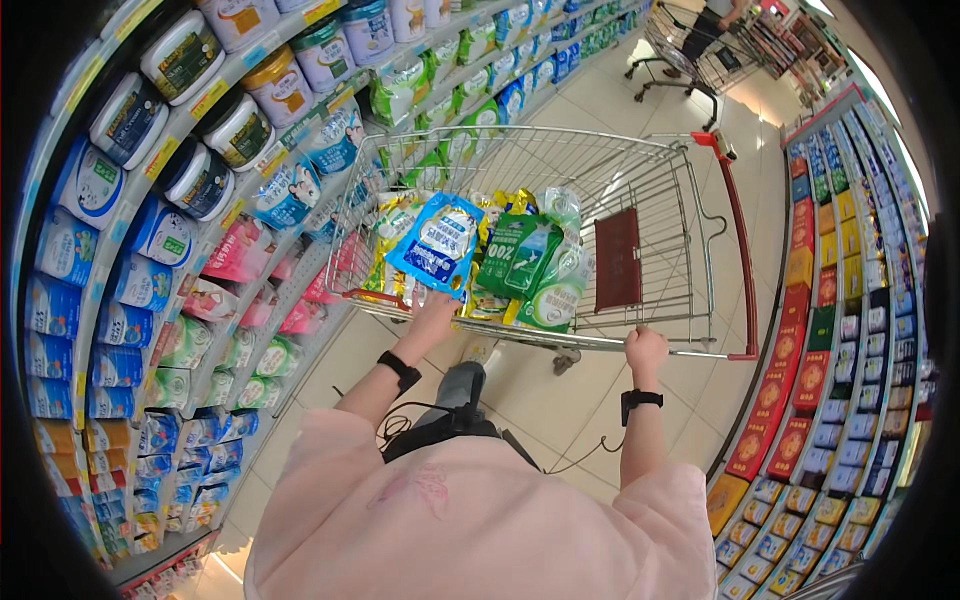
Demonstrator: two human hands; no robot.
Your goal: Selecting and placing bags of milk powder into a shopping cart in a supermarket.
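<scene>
A wire shopping cart [517, 330] stands sideways before me, with its red handle at the right. My left hand [435, 313] is at the lower edge of a blue pouch [436, 241], holding it over the cart's near rim at the left. My right hand [646, 349] is closed around the near rim, towards the handle end. In the basket lie a dark green pouch [517, 253], a pale green and white bag [556, 294] and several yellow and white packages. The fingertips of my left hand are partly hidden by the blue pouch.
Shelves [202, 112] with tubs, cans and bagged powders curve along the left. Another shelf row [810, 330] holds red, yellow and blue boxes at the right. At the top right, a person [705, 34] stands by another shopping cart [667, 67]. Tiled floor [555, 405] shows between.
</scene>
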